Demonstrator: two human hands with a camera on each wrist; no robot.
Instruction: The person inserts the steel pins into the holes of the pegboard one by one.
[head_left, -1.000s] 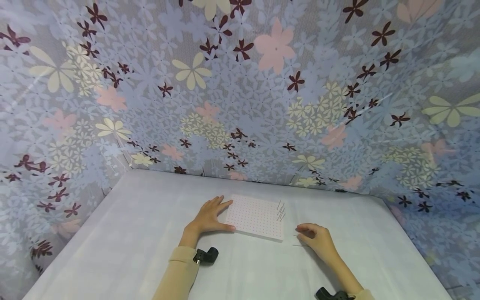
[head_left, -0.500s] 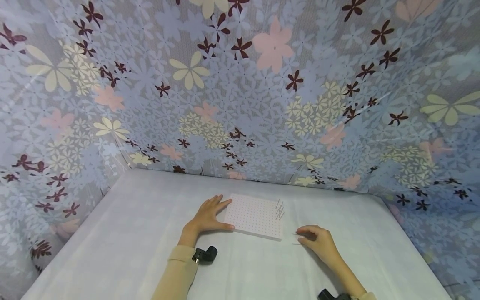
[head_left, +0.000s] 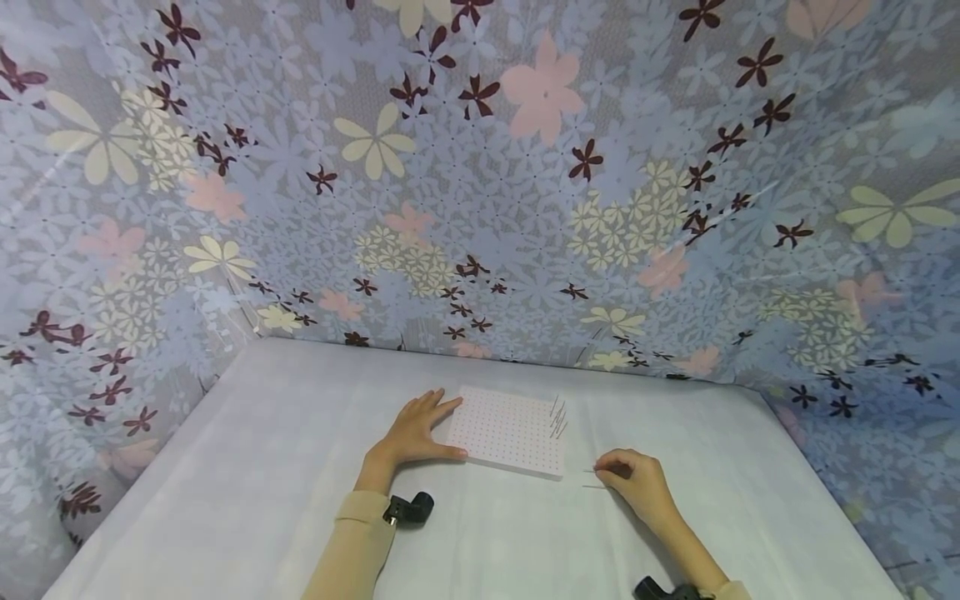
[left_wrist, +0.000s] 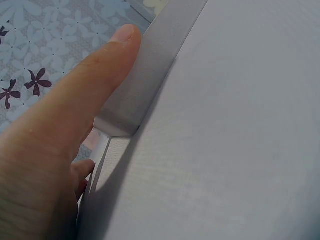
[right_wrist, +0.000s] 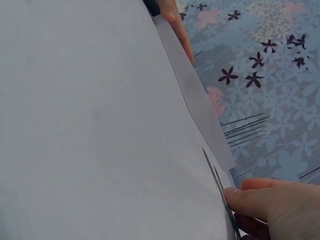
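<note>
A white square board (head_left: 507, 429) with a grid of small pink dots lies on the table. Several thin needles (head_left: 558, 419) stand up from its right side, leaning. My left hand (head_left: 412, 432) spreads thumb and index finger along the board's left side, fingers straight; the thumb (left_wrist: 107, 62) lies against its edge in the left wrist view. To the right of the board, my right hand (head_left: 635, 481) brings thumb and index fingertips together at a thin needle (head_left: 588, 472) and appears to pinch it. A second needle (head_left: 594, 487) lies just nearer, beside the thumb.
The table (head_left: 480, 550) has a pale cloth over it. A flowered curtain (head_left: 480, 208) hangs behind and around the table. Black wrist cameras sit on the left wrist (head_left: 410, 509) and the right wrist (head_left: 667, 590).
My right thumb and index finger have closed together at the needle; a gap stood between them before. The left hand keeps its place on the board. The head view has shifted slightly.
</note>
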